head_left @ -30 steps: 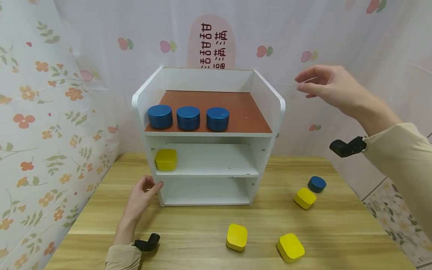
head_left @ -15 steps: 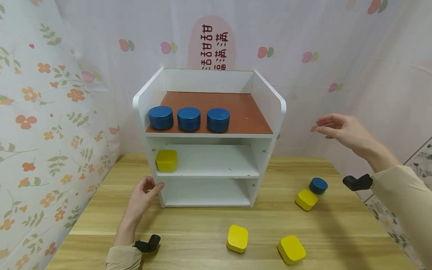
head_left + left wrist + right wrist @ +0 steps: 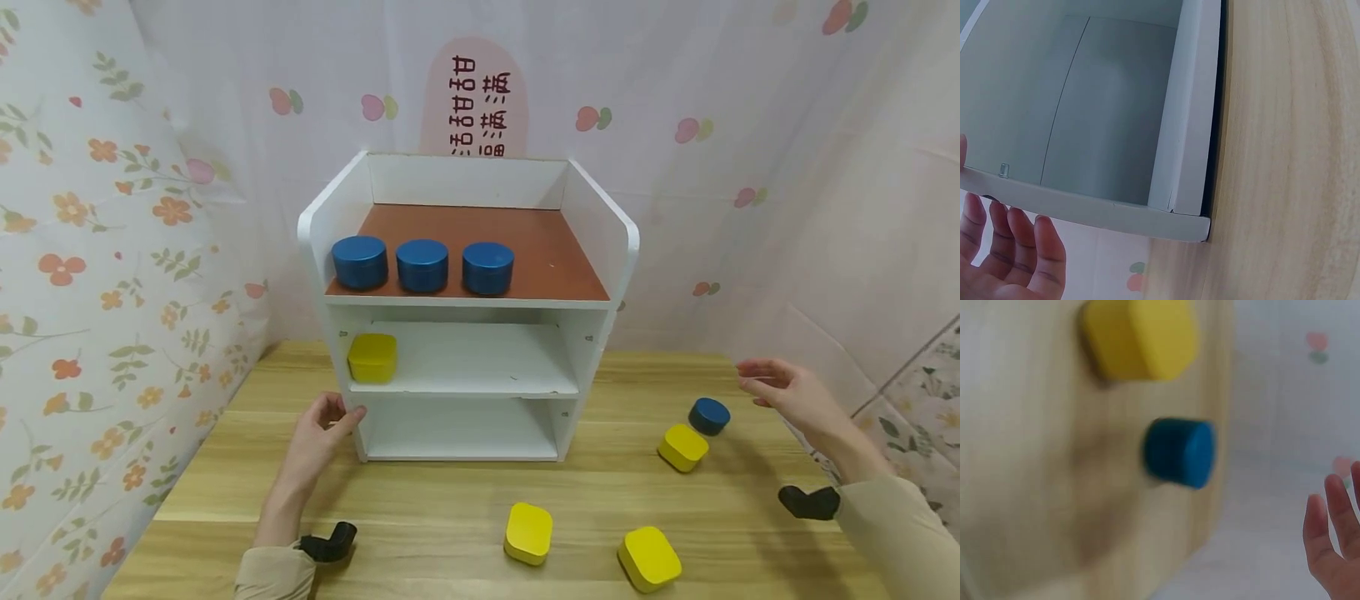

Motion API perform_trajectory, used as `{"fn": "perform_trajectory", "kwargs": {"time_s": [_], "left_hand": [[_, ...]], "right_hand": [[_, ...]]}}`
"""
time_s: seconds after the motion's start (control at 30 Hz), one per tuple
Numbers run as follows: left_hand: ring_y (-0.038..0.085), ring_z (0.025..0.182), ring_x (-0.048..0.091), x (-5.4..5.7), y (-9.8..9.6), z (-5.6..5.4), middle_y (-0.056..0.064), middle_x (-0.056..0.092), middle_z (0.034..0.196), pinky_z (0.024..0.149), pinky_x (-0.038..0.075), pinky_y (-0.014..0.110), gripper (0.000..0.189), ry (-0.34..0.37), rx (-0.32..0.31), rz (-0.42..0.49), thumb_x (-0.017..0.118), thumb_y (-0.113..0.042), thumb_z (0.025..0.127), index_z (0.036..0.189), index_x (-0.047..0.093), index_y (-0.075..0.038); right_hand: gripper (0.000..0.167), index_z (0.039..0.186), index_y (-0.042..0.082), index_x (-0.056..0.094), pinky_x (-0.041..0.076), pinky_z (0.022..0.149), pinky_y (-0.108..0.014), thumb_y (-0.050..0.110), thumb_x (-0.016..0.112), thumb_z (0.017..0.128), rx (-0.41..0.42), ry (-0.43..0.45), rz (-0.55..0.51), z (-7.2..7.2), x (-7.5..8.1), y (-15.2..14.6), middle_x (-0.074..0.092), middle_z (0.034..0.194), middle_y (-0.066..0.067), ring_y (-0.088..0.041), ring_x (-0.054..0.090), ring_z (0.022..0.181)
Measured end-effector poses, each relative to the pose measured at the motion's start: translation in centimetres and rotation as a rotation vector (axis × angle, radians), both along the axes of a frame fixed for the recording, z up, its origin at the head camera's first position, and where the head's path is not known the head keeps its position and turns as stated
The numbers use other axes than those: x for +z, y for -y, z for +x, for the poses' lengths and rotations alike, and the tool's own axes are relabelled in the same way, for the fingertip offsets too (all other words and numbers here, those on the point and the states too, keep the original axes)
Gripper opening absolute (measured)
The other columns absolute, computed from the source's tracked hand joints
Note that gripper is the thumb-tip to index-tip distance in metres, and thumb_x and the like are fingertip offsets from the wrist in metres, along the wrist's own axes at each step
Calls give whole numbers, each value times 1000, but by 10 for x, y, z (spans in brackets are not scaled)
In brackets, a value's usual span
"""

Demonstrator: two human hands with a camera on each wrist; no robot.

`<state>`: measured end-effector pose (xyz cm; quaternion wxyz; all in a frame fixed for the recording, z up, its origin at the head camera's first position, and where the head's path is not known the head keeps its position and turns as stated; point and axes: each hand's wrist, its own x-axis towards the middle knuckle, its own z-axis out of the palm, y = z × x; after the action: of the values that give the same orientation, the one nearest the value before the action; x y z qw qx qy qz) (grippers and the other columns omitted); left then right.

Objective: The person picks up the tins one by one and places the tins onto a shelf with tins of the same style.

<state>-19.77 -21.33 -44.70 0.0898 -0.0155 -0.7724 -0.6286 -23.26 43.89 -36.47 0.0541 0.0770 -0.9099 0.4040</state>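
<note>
My left hand [image 3: 318, 433] grips the left side panel of a white shelf unit [image 3: 465, 392]. In the left wrist view, the thumb lies on the panel's inner side and the fingers [image 3: 1047, 256] are outside it. My right hand [image 3: 802, 404] is in the air to the right of a round blue tin [image 3: 708, 416], holding nothing, with its fingers loosely bent. A yellow square tin [image 3: 683, 447] sits just in front of that blue tin. Both also appear, blurred, in the right wrist view.
Several blue tins [image 3: 423, 266] stand in a row on the brown top shelf. One yellow tin [image 3: 372, 358] occupies the middle shelf's left end. Two more yellow tins, one nearer the centre [image 3: 528, 533] and another [image 3: 649, 559], lie on the wooden table [image 3: 420, 517]. Patterned curtains hang behind.
The right hand has come down from beside the top of the shelf unit to near the blue tin on the table. My left hand stays at the side panel.
</note>
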Motion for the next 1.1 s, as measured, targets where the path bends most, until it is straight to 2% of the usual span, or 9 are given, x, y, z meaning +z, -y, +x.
{"fn": "perform_trajectory", "kwargs": {"time_s": [0.2, 0.33, 0.43, 0.5, 0.57, 0.7, 0.87, 1.0, 1.1], "left_hand": [[16, 93, 50, 4, 4, -1, 10, 55, 100, 76, 40, 26, 35, -3, 17, -32, 69, -25, 94, 108, 50, 1], [15, 94, 51, 5, 6, -1, 10, 56, 101, 77, 40, 27, 36, 3, 15, -46, 68, -26, 94, 110, 50, 1], [15, 93, 51, 4, 6, -1, 9, 55, 101, 76, 40, 26, 36, 3, 13, -37, 69, -26, 94, 110, 50, 1], [15, 93, 50, 3, 5, 0, 9, 54, 101, 76, 40, 26, 36, 4, 13, -30, 69, -25, 93, 110, 50, 0], [15, 93, 50, 1, 4, 0, 9, 54, 102, 76, 40, 25, 36, 6, 12, -25, 69, -25, 93, 110, 50, 0], [16, 94, 50, 1, 1, -1, 10, 55, 102, 76, 40, 26, 36, 12, 9, -26, 70, -25, 93, 110, 50, 0], [16, 94, 50, 1, -1, -1, 10, 55, 102, 77, 39, 26, 35, 4, 1, -27, 69, -25, 93, 109, 50, 0], [16, 93, 50, 2, -1, 0, 10, 55, 101, 76, 40, 26, 34, -1, 1, -23, 70, -24, 93, 108, 50, 0], [16, 93, 50, 3, -1, 2, 10, 54, 101, 76, 40, 25, 34, 3, 5, -22, 70, -23, 93, 108, 50, 1]], "right_hand": [[39, 128, 0, 50, 52, 74, -21, 23, 60, 99, -23, 46, -82, 9, -32, -18, 53, 105, 27, 11, 55, 91], [34, 126, 7, 51, 53, 74, -24, 24, 61, 99, -38, 85, -116, 10, -45, -25, 54, 104, 28, 10, 56, 91], [39, 128, 4, 50, 53, 75, -25, 26, 62, 98, -47, 99, -122, 7, -52, -28, 53, 105, 28, 10, 56, 91], [46, 132, -1, 46, 53, 77, -28, 27, 61, 99, -50, 123, -119, 5, -57, -28, 55, 110, 18, 10, 55, 91], [52, 134, -6, 41, 54, 78, -33, 27, 60, 99, -46, 152, -125, 4, -63, -27, 56, 120, -1, 8, 55, 91], [58, 137, -10, 32, 54, 78, -40, 24, 60, 100, -49, 202, -158, 1, -78, -23, 33, 137, -37, 0, 57, 91], [69, 144, -10, 22, 54, 77, -38, 24, 62, 98, -68, 239, -157, -4, -89, -22, 29, 140, -38, -16, 60, 96], [76, 147, -10, 17, 53, 80, -41, 26, 62, 98, -73, 266, -110, -9, -92, -22, 26, 140, -40, -34, 54, 109], [79, 147, -11, 15, 53, 80, -39, 26, 63, 97, -74, 288, -90, -13, -95, -21, 25, 139, -41, -43, 49, 113]]}}
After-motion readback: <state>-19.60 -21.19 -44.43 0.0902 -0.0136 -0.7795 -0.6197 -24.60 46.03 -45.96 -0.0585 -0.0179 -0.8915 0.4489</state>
